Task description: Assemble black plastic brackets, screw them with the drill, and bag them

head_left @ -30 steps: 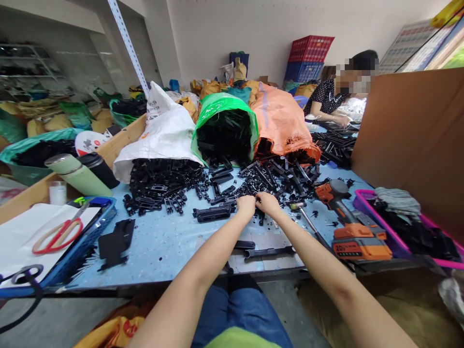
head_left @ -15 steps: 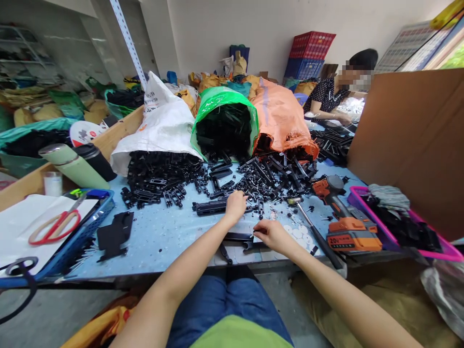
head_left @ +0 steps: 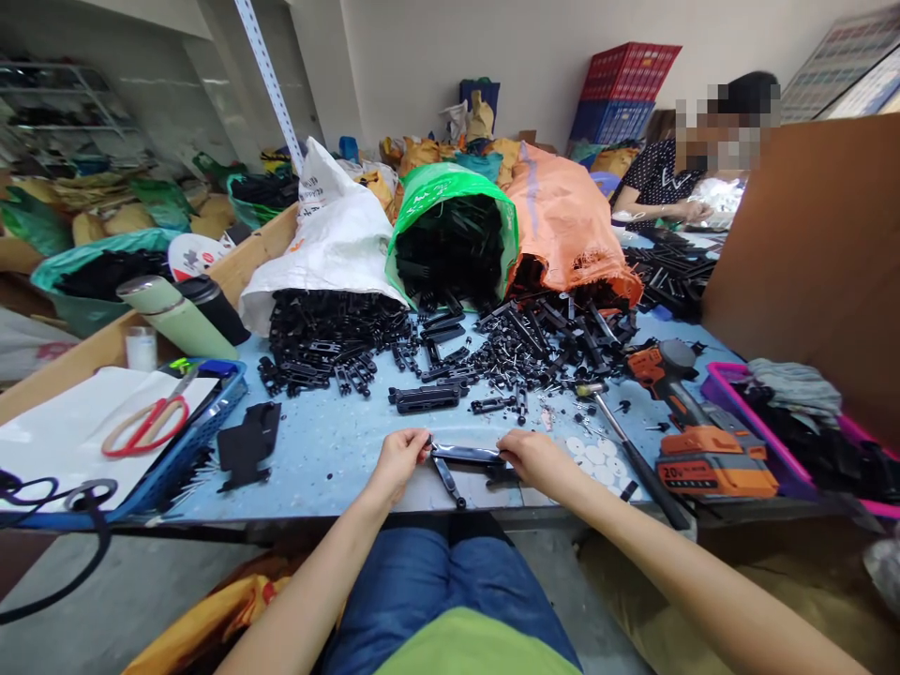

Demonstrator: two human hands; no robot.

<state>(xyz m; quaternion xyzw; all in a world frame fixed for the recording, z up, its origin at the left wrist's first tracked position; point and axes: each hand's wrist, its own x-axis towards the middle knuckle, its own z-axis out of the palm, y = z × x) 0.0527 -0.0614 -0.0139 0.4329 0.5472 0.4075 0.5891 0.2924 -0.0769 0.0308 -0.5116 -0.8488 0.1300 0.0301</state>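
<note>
A long black plastic bar (head_left: 468, 455) lies across the near edge of the table in front of me, with a shorter black arm (head_left: 447, 480) angled down from its left end. My left hand (head_left: 402, 461) is at that left end, thumb and fingertips pinched on a small dark part (head_left: 428, 441). At the right end, the fingers of my right hand (head_left: 532, 457) are closed together; whatever is between them is hidden. Behind the hands rest a pair of stacked black bars (head_left: 427, 398) and a short black linkage (head_left: 492, 405).
Black parts and screws (head_left: 520, 352) spill from white (head_left: 330, 234), green (head_left: 450, 183) and orange sacks (head_left: 562, 211). To the right are a hammer (head_left: 629, 445), cordless driver (head_left: 717, 459) and pink basket (head_left: 738, 422). Scissors (head_left: 151, 422) lie left. A co-worker (head_left: 661, 183) sits behind cardboard (head_left: 808, 281).
My left hand has come back from the parts pile to the bar's left end with a small dark part. My right hand stays by the bar's right end. The view has shifted slightly.
</note>
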